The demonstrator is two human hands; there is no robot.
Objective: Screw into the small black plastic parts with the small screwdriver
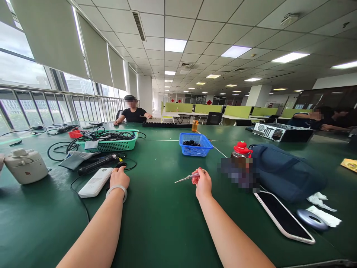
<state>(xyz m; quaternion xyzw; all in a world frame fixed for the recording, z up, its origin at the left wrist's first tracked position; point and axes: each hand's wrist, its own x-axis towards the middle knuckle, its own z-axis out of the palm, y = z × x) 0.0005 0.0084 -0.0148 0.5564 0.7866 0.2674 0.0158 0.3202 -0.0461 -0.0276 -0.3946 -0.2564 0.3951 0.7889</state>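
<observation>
My right hand [203, 183] grips a screwdriver [185, 178] by its purplish handle, with the thin metal shaft pointing left above the green table. My left hand [119, 178] rests at the right side of a white power bank [96, 182]. Its fingers are curled near a black cable end with a yellow part [121, 162]; what they close on is hidden. Behind that hand lies a dark cylindrical object [96, 164] with cable around it. Straight ahead, a blue basket [196, 149] holds small black pieces.
A green basket [122, 144] heaped with black cables stands left, beyond a white jug-like container [26, 165]. To the right are a dark blue bag [284, 171], a red-lidded jar [242, 149], a phone [284, 216] and a computer case [281, 132]. Another person [134, 113] sits across the table.
</observation>
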